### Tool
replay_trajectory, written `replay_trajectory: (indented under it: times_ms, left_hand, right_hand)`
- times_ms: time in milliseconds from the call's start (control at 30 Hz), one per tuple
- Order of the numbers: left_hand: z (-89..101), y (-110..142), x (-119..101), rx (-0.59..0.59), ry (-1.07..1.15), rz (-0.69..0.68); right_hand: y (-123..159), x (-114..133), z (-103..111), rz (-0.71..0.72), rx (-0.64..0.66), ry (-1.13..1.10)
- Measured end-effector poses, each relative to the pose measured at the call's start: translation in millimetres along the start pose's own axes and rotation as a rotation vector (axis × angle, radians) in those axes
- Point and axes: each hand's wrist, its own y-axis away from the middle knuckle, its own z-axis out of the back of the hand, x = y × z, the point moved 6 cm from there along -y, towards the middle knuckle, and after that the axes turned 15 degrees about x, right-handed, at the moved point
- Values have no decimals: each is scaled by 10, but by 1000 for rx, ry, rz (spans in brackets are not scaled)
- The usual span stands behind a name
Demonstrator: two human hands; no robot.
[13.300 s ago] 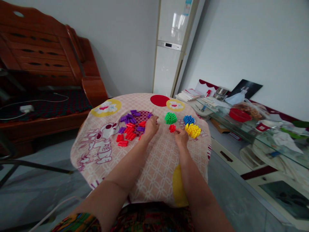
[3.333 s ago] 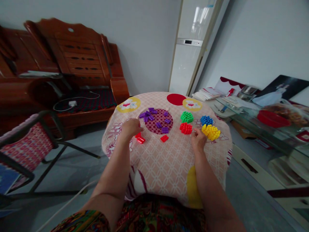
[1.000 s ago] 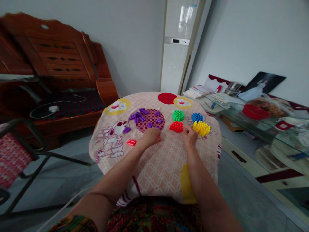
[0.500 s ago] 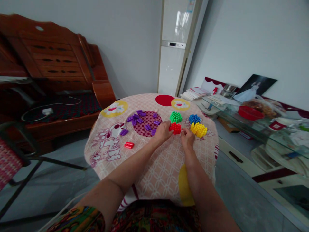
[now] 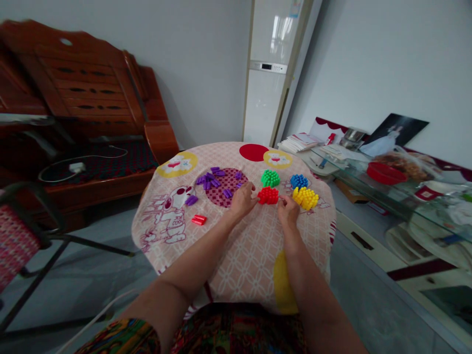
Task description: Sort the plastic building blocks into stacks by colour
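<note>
A tight cluster of red pieces with rounded tops (image 5: pixel 268 195) stands on the patterned tablecloth (image 5: pixel 243 255) between my two hands. My left hand (image 5: pixel 242 200) is at its left side, fingers apart and thumb by the cluster's edge, with nothing visible in it. At the right side, my right hand (image 5: pixel 288 210) has its fingers curled, fingertips close to the cluster; whether they hold anything is hidden. Similar clusters stand close by: green (image 5: pixel 270 178) behind, blue (image 5: pixel 299 181) behind right, yellow (image 5: pixel 306 198) to the right.
Loose purple pieces (image 5: pixel 208 182) lie scattered at the left, some over the dark round print. Nearer me are a few red pieces (image 5: pixel 199 220). A glass-topped cabinet (image 5: pixel 383 196) with papers and bowls stands right; a wooden bench (image 5: pixel 84 93) stands left.
My left hand has drawn back slightly to the left from the red cluster, and its fingers have spread. My right hand has hardly moved. The whole view has shifted a little.
</note>
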Motion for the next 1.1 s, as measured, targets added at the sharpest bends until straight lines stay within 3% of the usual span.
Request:
replay_trajectory:
  times_ms: [233, 333, 433, 567, 700, 933, 1100]
  left_hand:
    - [679, 490, 745, 198, -353, 279]
    - [766, 794, 1007, 311, -375, 387]
    - [745, 1037, 1115, 415, -368, 452]
    - [701, 1168, 1104, 456, -376, 427]
    - [703, 1113, 1053, 410, -382, 389]
    - [593, 637, 563, 249, 24, 7]
    - [371, 177, 308, 225, 432, -84]
  right_hand:
    - [-19, -48, 7, -55, -8, -80]
    - [-30, -62, 11, -64, -15, -118]
    - [-35, -69, 20, -68, -28, -114]
    - [-40, -77, 23, -71, -19, -132]
    - [-44, -83, 22, -81, -5, -143]
    - [-51, -114, -1, -67, -7, -150]
    - [-43, -117, 0, -62, -20, -173]
